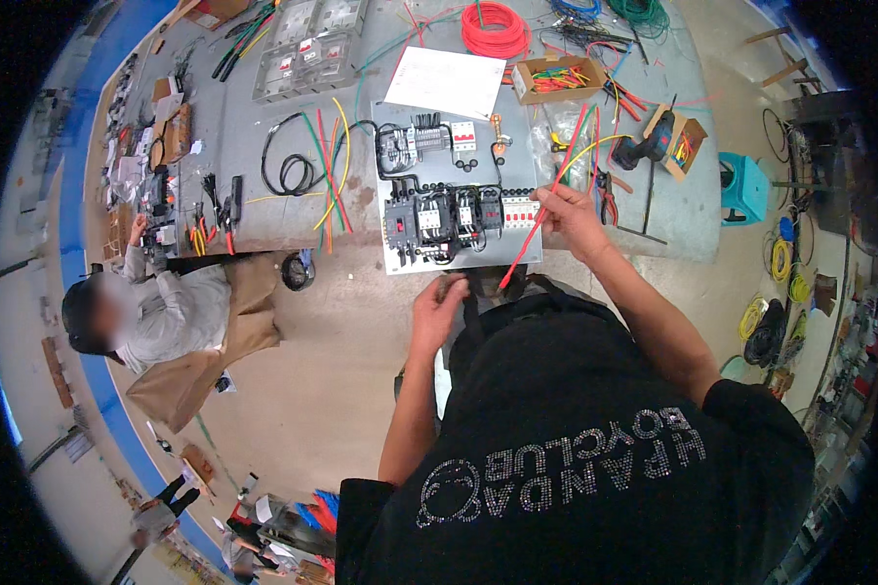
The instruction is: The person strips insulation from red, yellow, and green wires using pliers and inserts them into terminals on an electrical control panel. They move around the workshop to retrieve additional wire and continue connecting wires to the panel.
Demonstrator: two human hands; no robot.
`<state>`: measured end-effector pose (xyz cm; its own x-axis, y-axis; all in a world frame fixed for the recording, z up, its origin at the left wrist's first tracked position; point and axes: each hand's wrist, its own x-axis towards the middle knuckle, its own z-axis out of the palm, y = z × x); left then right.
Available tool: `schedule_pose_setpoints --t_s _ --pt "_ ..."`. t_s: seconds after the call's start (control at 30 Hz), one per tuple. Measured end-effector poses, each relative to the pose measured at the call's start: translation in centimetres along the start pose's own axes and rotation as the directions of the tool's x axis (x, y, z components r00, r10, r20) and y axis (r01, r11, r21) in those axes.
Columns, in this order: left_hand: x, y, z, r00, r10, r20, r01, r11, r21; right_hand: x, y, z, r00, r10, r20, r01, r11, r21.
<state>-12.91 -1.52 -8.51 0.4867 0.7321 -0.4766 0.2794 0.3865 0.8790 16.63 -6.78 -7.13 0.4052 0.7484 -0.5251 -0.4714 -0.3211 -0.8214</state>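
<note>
In my right hand (571, 219) a red wire (530, 239) is pinched between thumb and fingers. It slants across the right side of a grey mounting plate (395, 258), its lower end hanging past the front edge. Just beside these fingers is a row of small circuit breakers with red levers (520, 214). A yellow wire (595, 146) curves in towards the same fingers; whether they hold it I cannot tell. Black contactors (434, 216), a terminal strip (429, 139) and a larger breaker (463, 136) sit on the plate. My left hand (437, 310) is below the plate's front edge, fingers loosely curled and seemingly holding nothing.
Right of the plate lie a cordless drill (646, 146), pliers (608, 200) and a box of coloured wires (559, 80). A paper sheet (446, 80) and a red wire coil (496, 29) lie behind. Loose wires (330, 171) lie left. A co-worker (166, 302) is at the left.
</note>
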Motion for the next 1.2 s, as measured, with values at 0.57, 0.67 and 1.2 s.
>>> schedule_pose_setpoints --t_s 0.57,0.67,1.2 --pt "-2.1 4.8 7.1 0.988 -0.052 0.144 0.028 0.986 0.166 -1.9 -1.4 0.4 0.996 -0.081 0.041 0.084 0.994 -0.066" --pt "-1.9 2.9 7.3 0.986 -0.018 0.165 -0.002 0.993 0.117 -1.6 -1.3 0.1 0.985 -0.137 0.105 0.144 0.987 -0.067" --pt "-2.9 5.6 7.8 0.974 -0.098 0.202 0.085 0.994 0.072 -1.4 -3.0 -2.3 0.947 -0.23 0.223 0.229 0.973 0.029"
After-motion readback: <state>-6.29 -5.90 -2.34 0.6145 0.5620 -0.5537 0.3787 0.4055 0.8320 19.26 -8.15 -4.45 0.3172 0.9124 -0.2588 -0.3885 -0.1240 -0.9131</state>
